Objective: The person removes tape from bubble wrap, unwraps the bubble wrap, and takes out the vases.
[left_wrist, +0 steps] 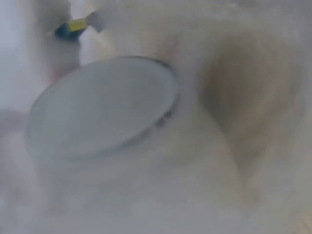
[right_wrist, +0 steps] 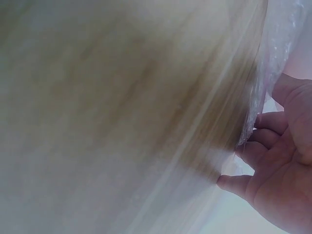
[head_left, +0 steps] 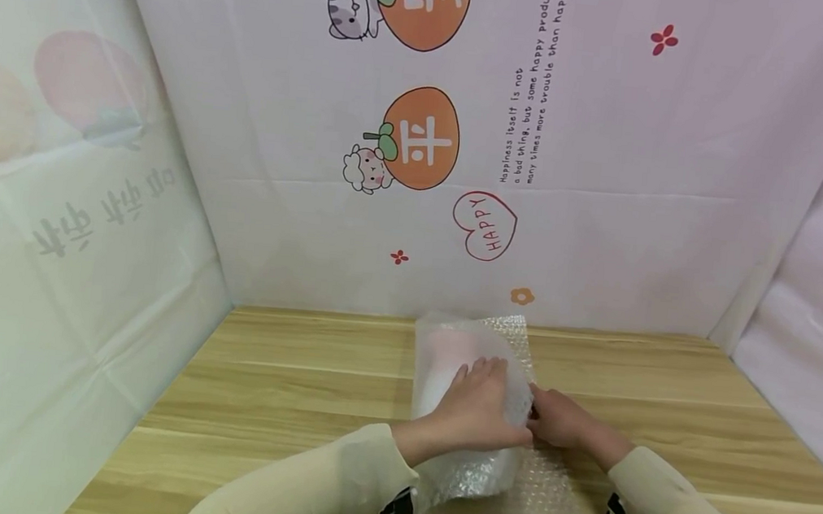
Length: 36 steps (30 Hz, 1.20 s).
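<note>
A sheet of clear bubble wrap (head_left: 552,498) lies on the table, partly rolled around a pale, rounded object with a pinkish end (head_left: 451,344). My left hand (head_left: 475,409) rests on top of the roll, fingers extended over it. At the roll's right side my right hand (head_left: 562,420) pinches the wrap; in the right wrist view its fingers (right_wrist: 263,139) curl at the plastic's edge. Blurred in the left wrist view is the round, flat grey-white end of a cylinder (left_wrist: 102,107), seen through a haze of plastic. What exactly is wrapped cannot be told.
The wood-grain table (head_left: 298,378) extends to both sides of the roll. Behind it hangs a white printed cloth (head_left: 605,225), with further cloths at left (head_left: 48,299) and right (head_left: 817,325). The wrap's far edge reaches close to the back cloth.
</note>
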Tool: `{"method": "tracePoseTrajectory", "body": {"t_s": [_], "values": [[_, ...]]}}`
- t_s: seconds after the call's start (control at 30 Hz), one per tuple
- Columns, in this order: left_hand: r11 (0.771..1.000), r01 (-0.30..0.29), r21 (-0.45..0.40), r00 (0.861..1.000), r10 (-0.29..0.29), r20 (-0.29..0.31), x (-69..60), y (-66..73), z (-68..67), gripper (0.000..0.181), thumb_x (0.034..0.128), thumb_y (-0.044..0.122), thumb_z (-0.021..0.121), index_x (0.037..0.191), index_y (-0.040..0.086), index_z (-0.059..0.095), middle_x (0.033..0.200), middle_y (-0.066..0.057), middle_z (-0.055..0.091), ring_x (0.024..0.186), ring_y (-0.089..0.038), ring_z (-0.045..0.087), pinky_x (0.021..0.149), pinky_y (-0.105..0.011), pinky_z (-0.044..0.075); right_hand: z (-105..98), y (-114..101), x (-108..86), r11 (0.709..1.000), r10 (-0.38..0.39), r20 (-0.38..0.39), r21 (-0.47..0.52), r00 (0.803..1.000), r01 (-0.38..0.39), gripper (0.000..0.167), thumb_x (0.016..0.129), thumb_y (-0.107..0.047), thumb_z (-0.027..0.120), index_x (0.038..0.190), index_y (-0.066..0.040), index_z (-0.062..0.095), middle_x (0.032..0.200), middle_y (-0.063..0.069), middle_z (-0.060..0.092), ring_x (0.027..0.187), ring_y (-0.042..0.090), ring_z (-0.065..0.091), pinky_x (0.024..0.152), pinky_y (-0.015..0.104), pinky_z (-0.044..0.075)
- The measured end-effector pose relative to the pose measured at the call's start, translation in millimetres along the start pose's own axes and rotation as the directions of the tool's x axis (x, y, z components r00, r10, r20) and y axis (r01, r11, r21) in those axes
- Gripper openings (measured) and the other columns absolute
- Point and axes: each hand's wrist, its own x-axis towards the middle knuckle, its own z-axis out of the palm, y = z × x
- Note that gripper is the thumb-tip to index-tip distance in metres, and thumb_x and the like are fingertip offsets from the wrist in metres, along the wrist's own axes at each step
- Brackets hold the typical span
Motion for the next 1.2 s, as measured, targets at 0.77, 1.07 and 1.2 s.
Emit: {"method": "tracePoseTrajectory", "body": {"t_s": [0.77, 1.07, 1.2], "values": [[0.945, 0.057, -0.323, 0.994, -0.082, -0.066, -4.9, -35.5, -11.7, 0.092, 0.0771, 0.034, 0.073, 0.15, -0.001, 0.03, 0.152, -0.016, 0.033, 0.14, -0.029, 0.028, 0.113, -0.044, 0.023, -2, -5, 3.5, 0.996, 0.087, 0.075, -0.017, 0.993, -0.086, 0.066, 0.091, -0.032, 0.068, 0.134, 0.014, 0.048, 0.14, 0.037, 0.038, 0.127, 0.049, 0.04, 0.101, 0.056, 0.036], [0.912, 0.07, -0.405, 0.989, -0.116, -0.091, -11.1, -51.8, -14.2, 0.091, 0.0762, 0.032, 0.073, 0.149, -0.001, 0.03, 0.152, -0.017, 0.033, 0.137, -0.034, 0.031, 0.109, -0.048, 0.029, -2, -7, 3.4, 0.994, 0.109, 0.094, -0.003, 0.99, -0.109, 0.067, 0.091, -0.033, 0.068, 0.134, 0.014, 0.047, 0.142, 0.036, 0.037, 0.13, 0.05, 0.036, 0.103, 0.057, 0.033], [0.899, 0.063, -0.434, 0.985, -0.127, -0.119, -13.2, -57.6, -16.9, 0.09, 0.0754, 0.03, 0.074, 0.147, -0.003, 0.032, 0.149, -0.018, 0.037, 0.133, -0.034, 0.038, 0.106, -0.048, 0.034, -2, -7, 3.0, 0.993, 0.115, 0.098, 0.005, 0.988, -0.117, 0.067, 0.091, -0.033, 0.068, 0.135, 0.014, 0.047, 0.142, 0.036, 0.036, 0.131, 0.05, 0.035, 0.104, 0.057, 0.032]]}}
